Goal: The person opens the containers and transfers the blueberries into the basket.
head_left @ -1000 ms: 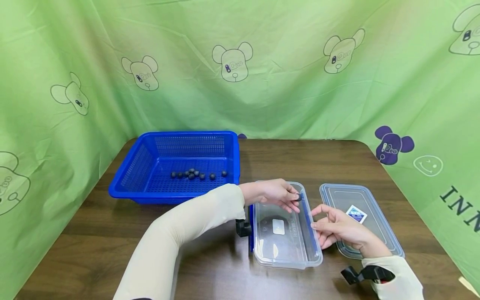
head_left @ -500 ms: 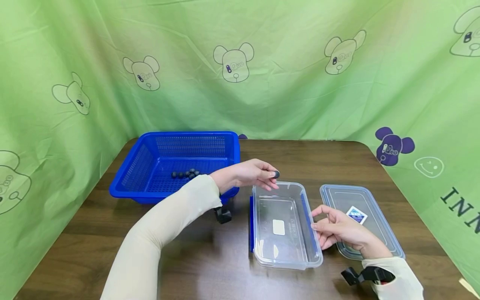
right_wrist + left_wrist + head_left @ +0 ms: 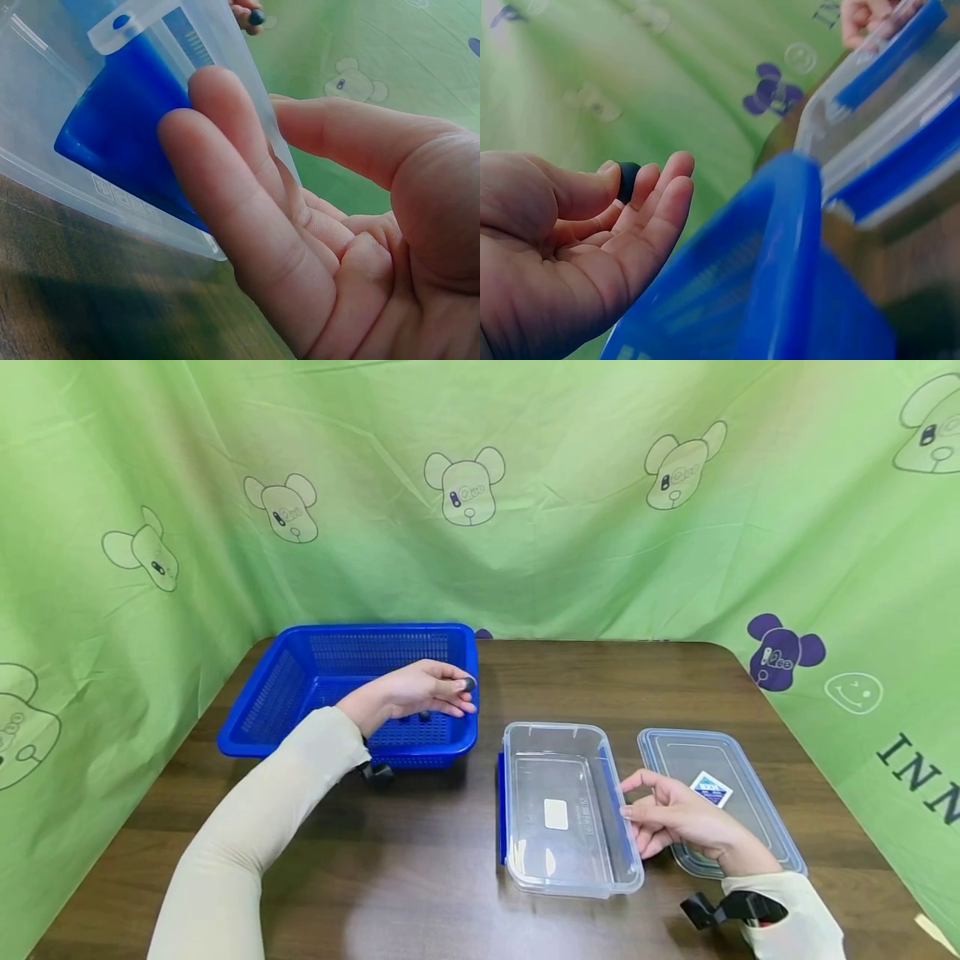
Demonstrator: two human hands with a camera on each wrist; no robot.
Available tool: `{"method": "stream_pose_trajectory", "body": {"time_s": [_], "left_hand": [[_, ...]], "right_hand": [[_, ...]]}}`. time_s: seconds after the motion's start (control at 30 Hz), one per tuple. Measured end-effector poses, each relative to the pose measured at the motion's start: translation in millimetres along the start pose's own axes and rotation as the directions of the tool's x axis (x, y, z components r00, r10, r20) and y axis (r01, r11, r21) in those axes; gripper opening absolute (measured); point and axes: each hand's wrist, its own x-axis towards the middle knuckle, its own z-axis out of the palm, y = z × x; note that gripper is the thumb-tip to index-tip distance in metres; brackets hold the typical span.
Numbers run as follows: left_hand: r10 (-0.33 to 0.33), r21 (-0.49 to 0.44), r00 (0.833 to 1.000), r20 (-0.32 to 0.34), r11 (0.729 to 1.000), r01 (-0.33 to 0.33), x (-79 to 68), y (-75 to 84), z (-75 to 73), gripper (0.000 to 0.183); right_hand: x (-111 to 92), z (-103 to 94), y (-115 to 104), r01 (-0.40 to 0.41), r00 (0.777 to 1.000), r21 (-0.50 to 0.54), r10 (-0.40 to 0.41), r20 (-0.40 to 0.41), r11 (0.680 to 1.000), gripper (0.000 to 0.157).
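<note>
My left hand (image 3: 427, 687) pinches a small dark round blueberry (image 3: 468, 683) between thumb and fingertips, above the right end of the blue plastic basket (image 3: 348, 750). In the left wrist view, the same blueberry (image 3: 628, 182) sits at the thumb tip, with the other fingers spread loosely. A couple more blueberries (image 3: 424, 715) show below the hand inside the basket; the arm covers the others. My right hand (image 3: 671, 818) holds the right rim of a clear rectangular container (image 3: 536, 860). In the right wrist view its fingers lie against the blue side latch (image 3: 124, 112).
A clear lid (image 3: 738, 777) with a blue-and-white label lies flat right of the container, partly under my right hand. The brown wooden table (image 3: 420, 893) ends at a green printed cloth (image 3: 562, 552) behind and at both sides.
My left hand has moved left from over the clear container to above the basket, with the blueberry still pinched. The right hand stays on the container rim.
</note>
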Motion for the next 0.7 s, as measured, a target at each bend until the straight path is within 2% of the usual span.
{"method": "stream_pose_trajectory", "body": {"time_s": [0.23, 0.37, 0.6, 0.7], "left_hand": [[-0.013, 0.006, 0.998, -0.061, 1.0, 0.014, -17.0, -9.1, -38.0, 0.035], [-0.032, 0.01, 0.992, -0.123, 0.999, 0.034, -23.7, -16.4, -61.7, 0.034], [-0.086, -0.045, 0.962, -0.258, 0.996, 0.077, -35.3, -26.3, -108.2, 0.039], [-0.115, -0.08, 0.948, -0.299, 0.992, 0.095, -38.8, -28.5, -122.5, 0.044]], "right_hand": [[0.3, 0.0, -0.7, -0.005, 1.0, 0.005, 0.005, 0.005, 1.0, 0.022], [-0.1, -0.7, -0.9, -0.01, 1.0, 0.0, 0.01, 0.001, 1.0, 0.021], [0.1, 0.1, -2.5, -0.01, 1.0, 0.005, 0.01, 0.004, 1.0, 0.021], [0.1, 0.7, -2.9, -0.011, 1.0, 0.007, 0.011, 0.005, 1.0, 0.021]]}}
